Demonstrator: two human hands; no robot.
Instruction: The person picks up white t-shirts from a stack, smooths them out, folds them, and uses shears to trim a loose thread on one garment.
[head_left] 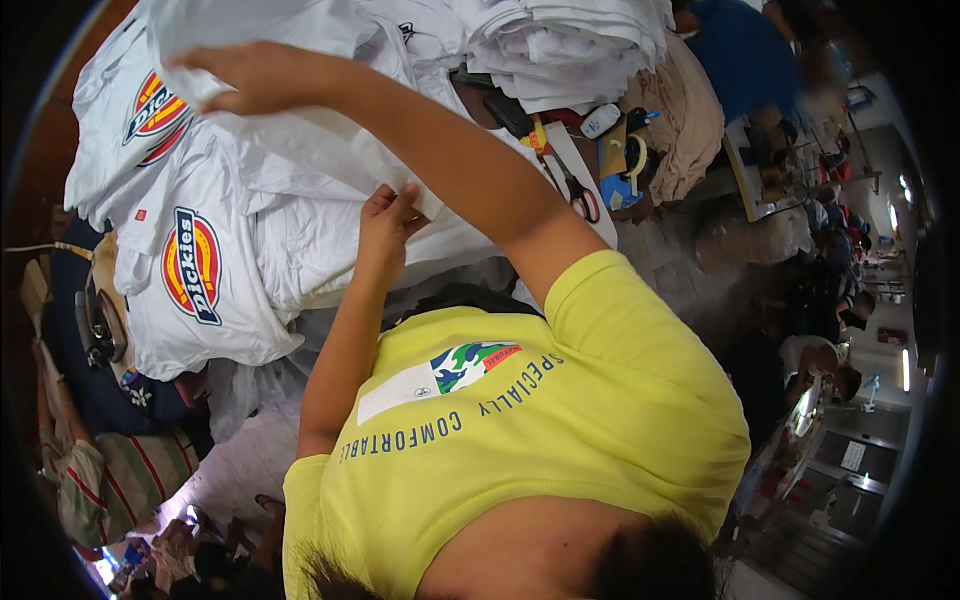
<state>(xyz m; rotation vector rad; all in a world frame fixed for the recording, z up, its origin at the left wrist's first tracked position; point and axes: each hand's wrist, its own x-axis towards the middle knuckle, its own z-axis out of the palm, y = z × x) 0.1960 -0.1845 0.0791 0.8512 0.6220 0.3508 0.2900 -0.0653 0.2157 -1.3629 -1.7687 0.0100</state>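
My left hand is closed, thumb and fingertips pinching the near edge of a thin, whitish sheet; I cannot tell if it is cloth or plastic. Across my body reaches my right arm, and my right hand hovers at the far left over the same sheet, fingers stretched out and thumb apart, slightly blurred. Beneath lie white T-shirts with a large red, yellow and dark blue print; one printed shirt hangs over the table's near left edge, and another T-shirt lies farther back.
A tall stack of white garments stands at the back. Scissors, a tape roll and a small white bottle lie to the right, beside a beige cloth heap. A person in blue is beyond; someone's striped garment shows lower left.
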